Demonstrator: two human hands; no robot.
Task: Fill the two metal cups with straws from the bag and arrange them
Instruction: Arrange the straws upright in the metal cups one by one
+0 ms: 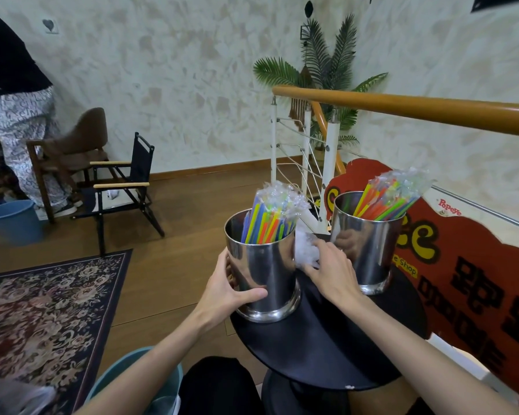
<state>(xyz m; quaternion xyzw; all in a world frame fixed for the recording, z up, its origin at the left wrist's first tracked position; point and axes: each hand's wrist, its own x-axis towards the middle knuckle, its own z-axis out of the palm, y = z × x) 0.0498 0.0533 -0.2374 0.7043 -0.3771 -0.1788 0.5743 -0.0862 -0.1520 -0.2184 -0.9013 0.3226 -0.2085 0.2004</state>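
the left hand (pixel 231 290) curls around the lower wall of the left metal cup (pixel 262 266) at the frame centre, thumb across its shiny front. this smooth cup holds bright wrapped straws (pixel 267 218). just right, the right hand (pixel 327 266) pinches the crumpled clear bag (pixel 304 248) between the cups. the right metal cup (pixel 369 245) holds straws too. both stand on the round black surface (pixel 327 333).
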